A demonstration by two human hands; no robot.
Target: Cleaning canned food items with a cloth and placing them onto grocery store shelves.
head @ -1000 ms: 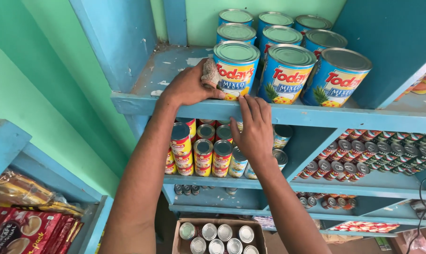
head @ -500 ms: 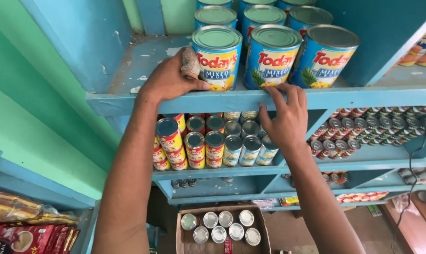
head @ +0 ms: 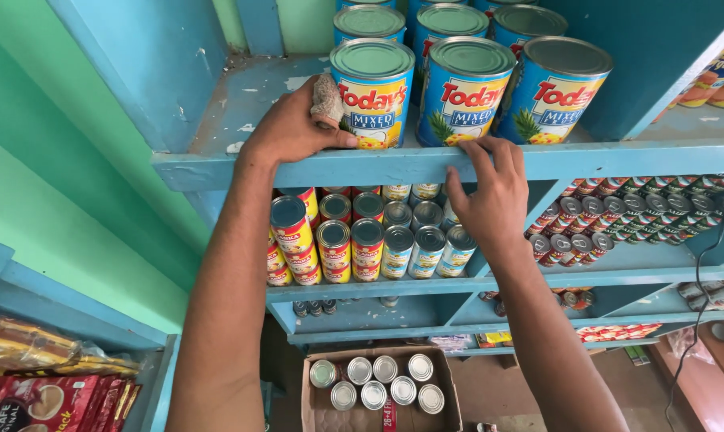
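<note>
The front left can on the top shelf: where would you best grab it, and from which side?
Probably round the can's curved side wall, coming from the front. It stands upright at the shelf edge, with another can close on its right and more behind. The left hand, holding a rag, already rests at its left; the right hand grips the shelf edge.

A: Top shelf (head: 218, 170): your left hand (head: 290, 128) lies on it with a cloth (head: 327, 102), touching the leftmost front can (head: 372, 94). More big cans (head: 463, 90) stand right and behind.

B: Your right hand (head: 490, 196) grips the shelf edge, below those cans. Small cans (head: 354, 240) sit on the shelf beneath; a box of cans (head: 376, 384) lies on the floor.
</note>
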